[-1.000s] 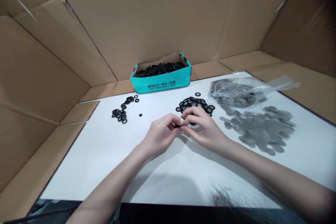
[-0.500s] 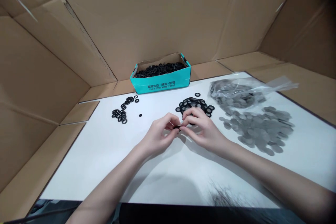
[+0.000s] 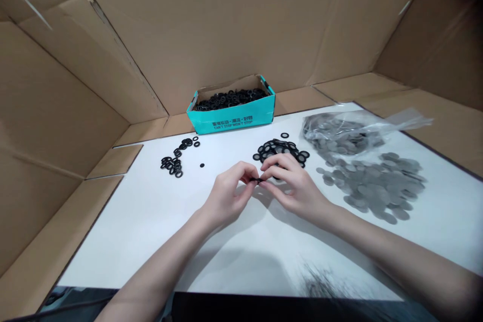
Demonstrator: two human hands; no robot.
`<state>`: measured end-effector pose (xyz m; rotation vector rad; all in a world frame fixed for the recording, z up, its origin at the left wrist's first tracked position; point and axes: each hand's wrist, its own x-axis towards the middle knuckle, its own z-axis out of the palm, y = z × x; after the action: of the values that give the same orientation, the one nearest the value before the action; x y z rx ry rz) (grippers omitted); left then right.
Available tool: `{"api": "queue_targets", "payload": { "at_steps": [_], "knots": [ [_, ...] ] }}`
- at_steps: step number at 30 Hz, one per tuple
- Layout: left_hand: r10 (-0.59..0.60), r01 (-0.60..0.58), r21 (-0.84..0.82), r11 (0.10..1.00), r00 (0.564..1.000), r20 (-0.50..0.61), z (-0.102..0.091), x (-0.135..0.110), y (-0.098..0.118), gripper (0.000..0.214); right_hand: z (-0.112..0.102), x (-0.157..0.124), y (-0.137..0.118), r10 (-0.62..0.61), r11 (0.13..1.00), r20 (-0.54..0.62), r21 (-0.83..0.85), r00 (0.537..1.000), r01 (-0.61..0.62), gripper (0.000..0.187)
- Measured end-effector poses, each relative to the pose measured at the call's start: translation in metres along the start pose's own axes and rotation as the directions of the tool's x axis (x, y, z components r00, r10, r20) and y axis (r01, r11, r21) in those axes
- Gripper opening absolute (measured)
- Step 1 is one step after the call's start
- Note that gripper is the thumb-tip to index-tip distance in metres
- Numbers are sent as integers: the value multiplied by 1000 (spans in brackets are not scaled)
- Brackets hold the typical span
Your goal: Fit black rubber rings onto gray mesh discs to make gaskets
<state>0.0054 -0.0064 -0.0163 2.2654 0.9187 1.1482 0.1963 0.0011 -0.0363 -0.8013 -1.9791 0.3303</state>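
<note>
Between the fingertips of my left hand (image 3: 232,193) and my right hand (image 3: 290,183) is a small black rubber ring (image 3: 256,180), pinched from both sides above the white table top. Fingers cover most of it, so whether a disc sits inside cannot be seen. Just behind my right hand lies a pile of black rings with grey mesh centres (image 3: 279,147). Several bare black rings (image 3: 171,166) lie in a loose cluster to the left. Grey mesh discs (image 3: 377,186) are spread out right of my right hand.
A turquoise cardboard box (image 3: 232,125) full of black rings stands at the back. A clear plastic bag (image 3: 343,133) of grey discs lies at the back right. One small black dot-like piece (image 3: 202,165) is on the white surface (image 3: 132,241). Cardboard walls (image 3: 226,20) enclose the table.
Both hands stay close together in nearly the same place. The pinched ring has shifted slightly and looks flatter between the fingertips.
</note>
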Motion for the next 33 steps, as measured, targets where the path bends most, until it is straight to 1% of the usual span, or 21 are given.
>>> {"api": "queue_targets", "payload": {
  "at_steps": [6,8,10,13,15,18,22,29,33],
  "knots": [
    [70,-81,93,992,990,121,-6,1,3,17,-4,2,-1,37,995,56,89,998,-42,10],
    [58,-75,108,991,987,150,-7,1,3,19,-4,2,-1,48,995,76,82,996,-54,10],
    [23,-41,111,993,986,166,-7,0,3,20,-3,1,0,54,997,104,50,993,-60,10],
    [-8,-1,73,997,991,130,-6,-1,3,20,-3,1,1,62,998,116,14,991,-64,8],
    [-18,14,48,999,995,98,-6,0,2,19,-4,2,2,65,998,92,19,994,-67,7],
    [-43,41,32,999,996,80,-5,0,2,19,-5,3,2,63,997,67,31,996,-65,6],
    [-73,72,17,997,996,51,-3,1,2,14,-3,2,2,80,996,90,33,993,-83,10],
    [-124,123,9,992,989,84,-1,0,2,16,-1,1,1,65,996,112,59,992,-72,12],
    [-116,116,-6,993,991,62,0,0,2,16,-1,1,1,62,997,103,48,993,-68,12]
  ]
}}
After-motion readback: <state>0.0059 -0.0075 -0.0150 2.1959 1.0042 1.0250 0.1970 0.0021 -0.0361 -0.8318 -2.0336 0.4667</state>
